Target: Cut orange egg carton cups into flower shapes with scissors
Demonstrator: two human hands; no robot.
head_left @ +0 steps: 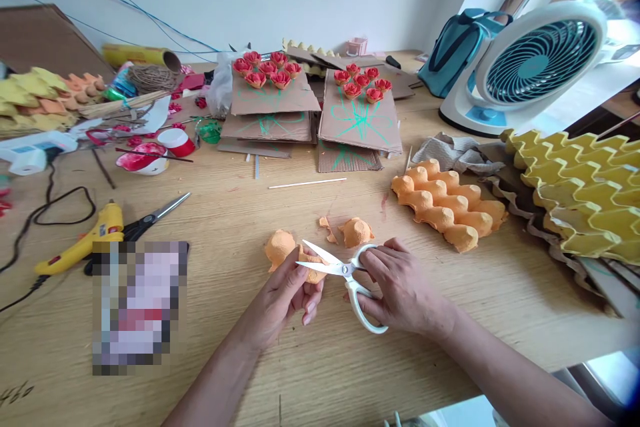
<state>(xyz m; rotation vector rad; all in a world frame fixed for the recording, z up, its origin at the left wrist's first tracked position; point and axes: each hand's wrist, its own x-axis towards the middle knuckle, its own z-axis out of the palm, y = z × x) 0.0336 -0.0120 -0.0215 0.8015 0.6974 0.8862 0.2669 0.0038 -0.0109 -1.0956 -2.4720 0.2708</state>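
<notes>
My right hand (397, 290) grips white-handled scissors (345, 275), whose blades are parted and point left. My left hand (287, 297) pinches a small orange egg-carton cup piece (314, 272) between the blades. Another orange cup (279, 245) lies just behind my left hand. A third orange cup (356, 231) and small orange scraps (327, 228) rest on the wooden table (240, 213) beyond the scissors.
An orange egg-carton strip (445, 203) and yellow egg trays (585, 200) lie on the right, with a fan (537, 60) behind. Cardboard sheets with red paper roses (360, 103) stand further back. A yellow glue gun (83, 243) and black scissors (150, 217) are on the left.
</notes>
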